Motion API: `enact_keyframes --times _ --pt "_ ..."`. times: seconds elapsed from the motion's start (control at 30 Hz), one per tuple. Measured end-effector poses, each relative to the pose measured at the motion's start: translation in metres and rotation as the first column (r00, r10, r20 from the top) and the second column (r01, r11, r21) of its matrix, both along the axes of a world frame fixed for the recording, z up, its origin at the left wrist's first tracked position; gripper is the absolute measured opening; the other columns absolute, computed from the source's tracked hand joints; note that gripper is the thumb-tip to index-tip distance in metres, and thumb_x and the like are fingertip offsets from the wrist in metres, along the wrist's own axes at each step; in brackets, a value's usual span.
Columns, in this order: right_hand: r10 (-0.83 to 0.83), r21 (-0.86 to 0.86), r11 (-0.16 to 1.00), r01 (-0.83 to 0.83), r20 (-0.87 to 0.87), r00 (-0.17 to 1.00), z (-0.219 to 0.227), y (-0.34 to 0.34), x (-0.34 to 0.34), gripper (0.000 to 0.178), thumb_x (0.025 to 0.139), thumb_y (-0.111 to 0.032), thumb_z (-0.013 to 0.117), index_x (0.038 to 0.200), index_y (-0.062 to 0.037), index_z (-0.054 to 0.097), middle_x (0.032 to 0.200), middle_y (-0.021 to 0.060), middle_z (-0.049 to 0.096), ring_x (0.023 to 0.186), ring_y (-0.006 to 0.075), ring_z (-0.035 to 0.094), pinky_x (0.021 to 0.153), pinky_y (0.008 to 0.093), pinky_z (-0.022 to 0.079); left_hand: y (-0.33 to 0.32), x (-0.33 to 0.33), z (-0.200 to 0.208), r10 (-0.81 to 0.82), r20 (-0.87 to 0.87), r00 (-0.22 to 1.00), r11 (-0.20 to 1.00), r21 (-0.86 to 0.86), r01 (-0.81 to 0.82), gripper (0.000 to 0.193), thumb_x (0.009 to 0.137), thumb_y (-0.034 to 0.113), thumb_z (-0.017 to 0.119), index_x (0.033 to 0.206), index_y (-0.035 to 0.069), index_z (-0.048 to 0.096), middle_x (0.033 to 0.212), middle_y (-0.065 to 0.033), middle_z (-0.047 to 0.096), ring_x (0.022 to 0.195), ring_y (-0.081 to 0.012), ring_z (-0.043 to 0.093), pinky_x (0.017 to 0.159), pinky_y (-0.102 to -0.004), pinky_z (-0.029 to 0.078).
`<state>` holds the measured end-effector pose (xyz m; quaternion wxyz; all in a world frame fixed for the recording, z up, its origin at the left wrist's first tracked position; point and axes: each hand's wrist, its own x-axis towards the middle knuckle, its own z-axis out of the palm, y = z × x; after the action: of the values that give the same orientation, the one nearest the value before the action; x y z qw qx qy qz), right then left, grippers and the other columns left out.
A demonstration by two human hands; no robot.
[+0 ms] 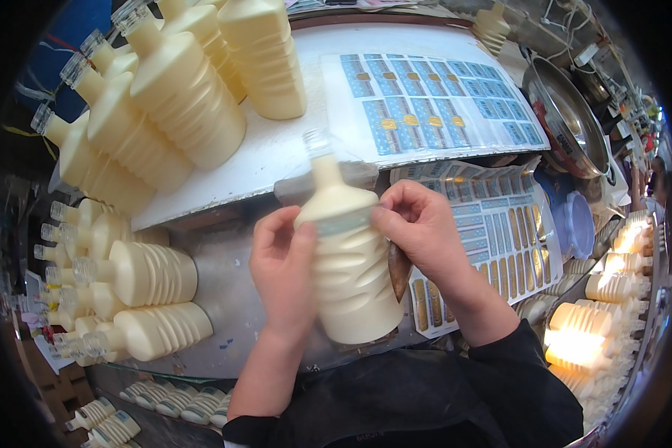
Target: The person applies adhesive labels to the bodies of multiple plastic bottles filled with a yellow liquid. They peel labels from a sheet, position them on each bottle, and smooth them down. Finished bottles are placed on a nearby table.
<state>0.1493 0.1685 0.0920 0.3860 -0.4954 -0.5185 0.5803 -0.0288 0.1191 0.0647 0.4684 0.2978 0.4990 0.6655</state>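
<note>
Centre of frame, a cream ribbed bottle [355, 287] with a clear threaded neck stands tilted between two separated hands, the left hand [280, 261] and right hand [420, 228] each with thumb and fingers closed at one end of a pale blue label strip [343, 223] across its shoulder. Step in hand, as judged: aligning and pressing down the strip; a brown pointed tool [399, 271] shows beneath the right hand, grip on it unclear. Next move calls for level ends and even thumb pressure outward, lest the strip wrinkle on the curve.
</note>
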Motion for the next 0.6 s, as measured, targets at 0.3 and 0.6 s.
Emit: enact_keyframes --times 0.3,0.6 --pt "0.033 0.019 0.999 -0.032 -0.029 0.999 -0.004 0.01 0.004 0.02 0.098 -0.015 0.066 0.113 -0.0036 0.06 0.082 -0.0051 0.055 0.075 0.0006 0.05 0.066 0.0185 0.041 0.002 -0.001 0.003 -0.069 0.078 0.995 0.997 -0.018 0.071 0.028 0.1 0.01 0.063 0.125 0.001 0.056 0.115 -0.0073 0.061 0.104 -0.0124 0.058 0.093 -0.0281 0.048" --pt "0.075 0.039 0.996 -0.076 0.038 0.996 -0.01 0.012 -0.001 0.023 0.098 -0.016 0.069 0.11 -0.0015 0.057 0.084 -0.0032 0.061 0.071 -0.0007 0.052 0.061 0.0157 0.042 0.005 0.003 -0.001 -0.081 0.033 0.996 0.997 0.001 0.081 0.024 0.104 0.012 0.06 0.125 0.002 0.055 0.116 -0.009 0.062 0.103 -0.0152 0.062 0.092 -0.0316 0.055"
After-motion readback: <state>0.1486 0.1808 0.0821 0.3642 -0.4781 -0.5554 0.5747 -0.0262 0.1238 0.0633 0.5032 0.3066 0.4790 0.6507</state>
